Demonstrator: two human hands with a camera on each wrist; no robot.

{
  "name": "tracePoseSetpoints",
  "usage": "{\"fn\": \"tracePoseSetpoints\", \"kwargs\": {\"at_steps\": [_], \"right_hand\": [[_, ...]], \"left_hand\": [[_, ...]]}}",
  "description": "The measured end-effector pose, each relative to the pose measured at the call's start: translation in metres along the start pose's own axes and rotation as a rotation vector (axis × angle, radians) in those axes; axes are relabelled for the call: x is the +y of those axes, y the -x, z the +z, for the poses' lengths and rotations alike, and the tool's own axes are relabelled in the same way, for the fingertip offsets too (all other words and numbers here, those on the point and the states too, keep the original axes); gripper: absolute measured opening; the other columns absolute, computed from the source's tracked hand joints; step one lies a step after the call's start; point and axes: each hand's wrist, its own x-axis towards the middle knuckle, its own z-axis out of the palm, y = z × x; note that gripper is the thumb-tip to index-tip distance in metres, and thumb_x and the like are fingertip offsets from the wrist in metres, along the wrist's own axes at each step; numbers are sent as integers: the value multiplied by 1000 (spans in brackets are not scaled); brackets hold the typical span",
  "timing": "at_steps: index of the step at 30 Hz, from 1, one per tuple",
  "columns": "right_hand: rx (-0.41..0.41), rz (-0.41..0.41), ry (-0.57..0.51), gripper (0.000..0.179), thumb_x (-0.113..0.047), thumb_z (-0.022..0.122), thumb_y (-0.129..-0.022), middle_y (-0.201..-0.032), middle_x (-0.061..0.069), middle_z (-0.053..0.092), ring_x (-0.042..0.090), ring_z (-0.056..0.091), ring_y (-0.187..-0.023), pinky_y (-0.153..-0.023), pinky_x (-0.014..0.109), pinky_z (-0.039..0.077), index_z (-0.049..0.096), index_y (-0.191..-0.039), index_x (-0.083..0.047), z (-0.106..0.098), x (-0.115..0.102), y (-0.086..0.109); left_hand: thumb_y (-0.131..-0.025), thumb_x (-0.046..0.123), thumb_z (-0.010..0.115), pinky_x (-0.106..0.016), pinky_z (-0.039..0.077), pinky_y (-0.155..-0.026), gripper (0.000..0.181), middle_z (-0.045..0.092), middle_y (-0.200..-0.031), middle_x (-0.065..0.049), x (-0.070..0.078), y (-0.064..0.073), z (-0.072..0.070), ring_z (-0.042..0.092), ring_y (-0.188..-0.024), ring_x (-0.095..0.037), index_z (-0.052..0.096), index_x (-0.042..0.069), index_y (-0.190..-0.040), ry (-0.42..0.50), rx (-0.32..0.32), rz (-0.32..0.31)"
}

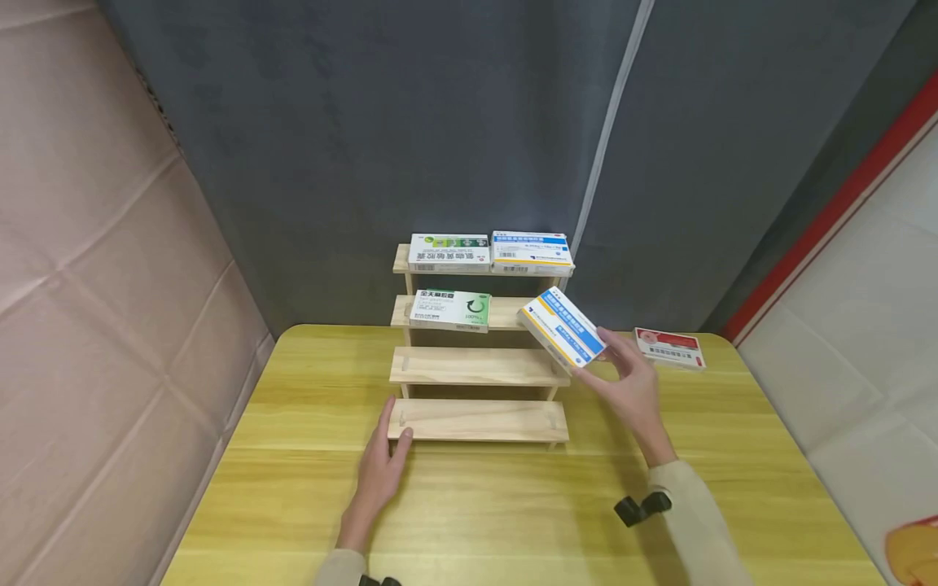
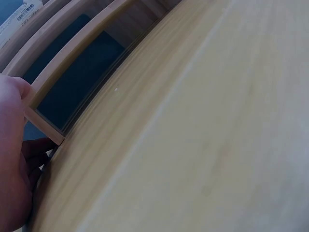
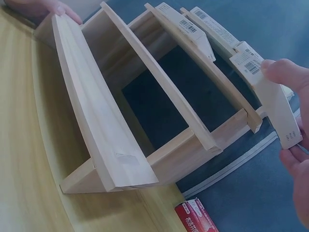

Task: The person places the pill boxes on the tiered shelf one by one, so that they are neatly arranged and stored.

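A four-step wooden display rack [image 1: 476, 421] stands on the table. My left hand [image 1: 379, 468] grips the left end of its lowest step, thumb on the front edge and fingers around the side. My right hand [image 1: 632, 391] pinches a white, blue and yellow medicine box [image 1: 563, 328], held tilted near the right end of the second step from the top. In the right wrist view, thumb and fingers clasp this box [image 3: 275, 108] by its edges. A green and white medicine box [image 1: 450, 310] lies on that same step, towards the left.
On the top step lie a green-striped medicine box [image 1: 449, 252] and a blue and white one [image 1: 532, 251], side by side. A red and white medicine box [image 1: 670, 348] rests on the table [image 1: 484, 513] right of the rack. A dark grey curtain [image 1: 366, 146] hangs behind.
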Motion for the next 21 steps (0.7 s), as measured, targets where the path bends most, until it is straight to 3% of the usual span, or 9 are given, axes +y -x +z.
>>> {"fn": "tracePoseSetpoints", "kwargs": {"at_steps": [5,15,21], "right_hand": [[-20,-22,-25,70,2,87,-75,-140,13,58,4,60,-117,-108,15,47,61,-139,-5,3,1,-3],[-73,-56,-50,67,13,83,-72,-138,28,55,13,61,-114,-110,21,47,57,-134,13,11,-28,-4],[-82,-57,-41,65,12,83,-74,-138,29,55,14,60,-116,-108,17,48,57,-133,14,13,-28,-7]], "left_hand": [[-108,44,45,-70,23,-119,67,20,-170,-6,0,0,0,27,-152,-43,15,23,-164,0,-2,-3],[-107,45,45,-70,23,-119,67,20,-170,-5,1,0,-1,27,-152,-42,15,24,-164,6,-7,-12],[-107,44,45,-72,23,-118,67,21,-170,-7,1,0,0,28,-151,-44,16,24,-164,-2,-2,-14]]}}
